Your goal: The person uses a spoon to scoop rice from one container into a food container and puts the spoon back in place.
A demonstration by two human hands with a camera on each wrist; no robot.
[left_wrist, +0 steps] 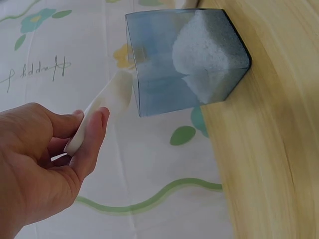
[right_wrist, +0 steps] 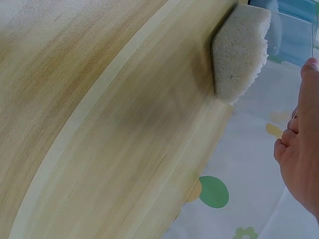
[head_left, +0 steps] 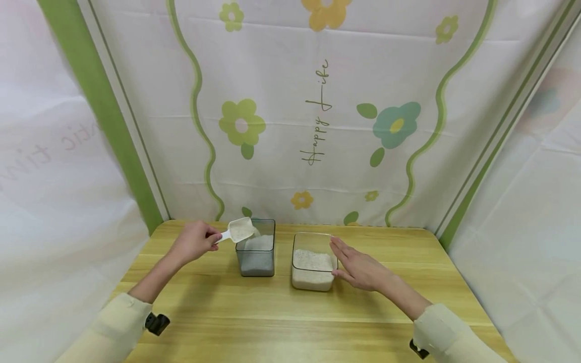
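My left hand (head_left: 194, 242) pinches the handle of a white scoop (head_left: 240, 230) between thumb and fingers. The scoop holds pale powdery grains and is over the rim of a blue-grey see-through container (head_left: 256, 262). White grains (left_wrist: 202, 50) are heaped inside that container. A clear container (head_left: 313, 281), partly filled with off-white grains (right_wrist: 239, 55), stands to its right. Along the clear container's right side, my right hand (head_left: 363, 269) has its fingers straight and touching the rim and wall.
Both containers stand on a light wooden table (head_left: 281, 327), towards its back edge. Behind it hangs a white curtain (head_left: 281, 126) with printed flowers, and more white cloth (head_left: 59, 201) closes in the sides.
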